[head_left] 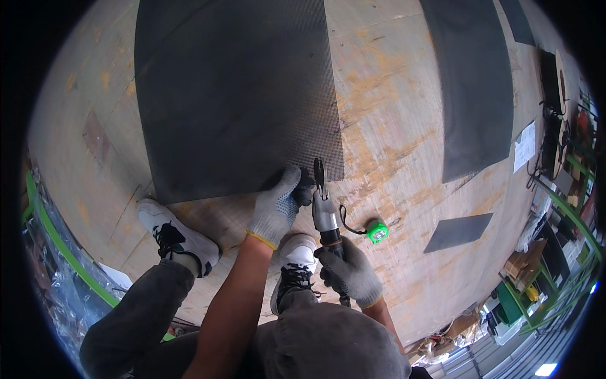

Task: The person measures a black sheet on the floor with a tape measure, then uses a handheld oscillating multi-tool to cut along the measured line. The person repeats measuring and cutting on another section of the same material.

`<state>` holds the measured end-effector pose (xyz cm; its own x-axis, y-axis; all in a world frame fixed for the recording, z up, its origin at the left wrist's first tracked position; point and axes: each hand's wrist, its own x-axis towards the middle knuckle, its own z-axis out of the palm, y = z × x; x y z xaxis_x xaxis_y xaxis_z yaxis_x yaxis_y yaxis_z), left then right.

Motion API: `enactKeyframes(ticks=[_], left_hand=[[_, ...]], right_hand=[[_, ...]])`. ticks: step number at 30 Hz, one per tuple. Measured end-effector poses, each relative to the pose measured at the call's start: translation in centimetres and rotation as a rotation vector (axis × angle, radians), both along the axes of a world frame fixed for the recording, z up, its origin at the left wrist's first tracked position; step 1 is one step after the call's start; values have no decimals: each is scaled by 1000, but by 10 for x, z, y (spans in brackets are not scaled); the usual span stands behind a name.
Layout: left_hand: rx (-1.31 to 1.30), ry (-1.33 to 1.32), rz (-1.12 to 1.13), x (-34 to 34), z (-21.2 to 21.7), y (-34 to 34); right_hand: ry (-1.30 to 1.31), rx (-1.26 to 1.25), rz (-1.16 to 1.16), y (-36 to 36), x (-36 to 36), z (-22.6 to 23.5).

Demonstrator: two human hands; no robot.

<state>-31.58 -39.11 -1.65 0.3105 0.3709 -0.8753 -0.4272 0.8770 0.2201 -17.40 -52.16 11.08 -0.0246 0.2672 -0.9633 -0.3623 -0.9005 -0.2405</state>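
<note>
A large dark mesh sheet (pixel 233 101) lies on the worn plywood surface (pixel 379 95) ahead of me. My left hand (pixel 278 205), in a white knit glove with blue dots and dark fingertips, closes on its near edge close to the right corner. In my right hand (pixel 353 273), also gloved, is a pair of power shears (pixel 326 215) with a silver head and a dark handle. Their two dark jaws point away from me, over or right by the mesh near that corner; whether they touch it I cannot tell.
A green tape measure (pixel 377 232) with a black strap lies right of the shears. Further right are a long dark sheet (pixel 473 88), a small dark piece (pixel 459 232) and a white paper (pixel 524 146). My shoes (pixel 178 234) stand on the plywood. Green rails (pixel 63 252) edge both sides.
</note>
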Motion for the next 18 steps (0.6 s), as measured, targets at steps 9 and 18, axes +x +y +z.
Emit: enactKeyframes(ticks=[9, 18], left_hand=[[-50, 80, 24, -2, 1, -7], [-86, 38, 20, -4, 9, -5]], right_hand=[[-64, 57, -30, 9, -3, -1], [-42, 79, -89, 22, -3, -6]])
